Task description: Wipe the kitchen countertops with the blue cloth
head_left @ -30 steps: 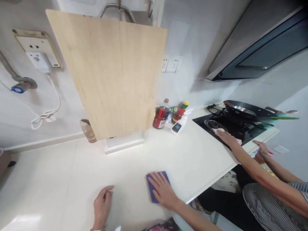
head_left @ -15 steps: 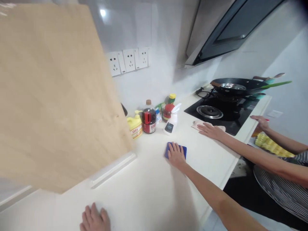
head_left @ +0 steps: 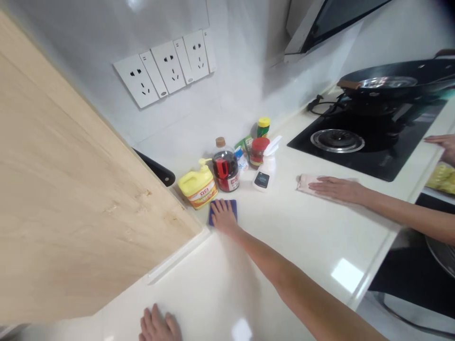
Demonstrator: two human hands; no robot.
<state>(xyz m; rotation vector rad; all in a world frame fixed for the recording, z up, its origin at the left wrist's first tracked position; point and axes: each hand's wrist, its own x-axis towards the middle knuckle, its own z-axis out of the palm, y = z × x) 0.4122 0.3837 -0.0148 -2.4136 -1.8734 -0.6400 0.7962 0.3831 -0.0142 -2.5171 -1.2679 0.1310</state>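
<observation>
Under my right hand (head_left: pixel 224 217) a folded blue cloth (head_left: pixel 233 208) lies pressed against the white countertop (head_left: pixel 206 293). The fingers are stretched out over the cloth, just in front of a yellow detergent jug (head_left: pixel 199 187) with a pump top. Down at the lower edge of the view, my left hand (head_left: pixel 159 326) rests flat on the counter with its fingers spread and nothing in it. A large wooden board (head_left: pixel 88 203) stands upright on the left, and the right hand is close to its lower corner.
Beside the jug stand a dark sauce bottle (head_left: pixel 226 166), a white spray bottle (head_left: pixel 266 168) and a red-lidded jar (head_left: pixel 259 151). On the right, another person's hand (head_left: pixel 336 188) presses a pale cloth (head_left: pixel 305 182) before the black cooktop (head_left: pixel 377 151), which carries a wok (head_left: pixel 373 92). Sockets (head_left: pixel 167 66) line the wall.
My right hand has slid the blue cloth left, from before the spray bottle to the detergent jug and the board. The view has shifted closer. My left hand still lies on the counter.
</observation>
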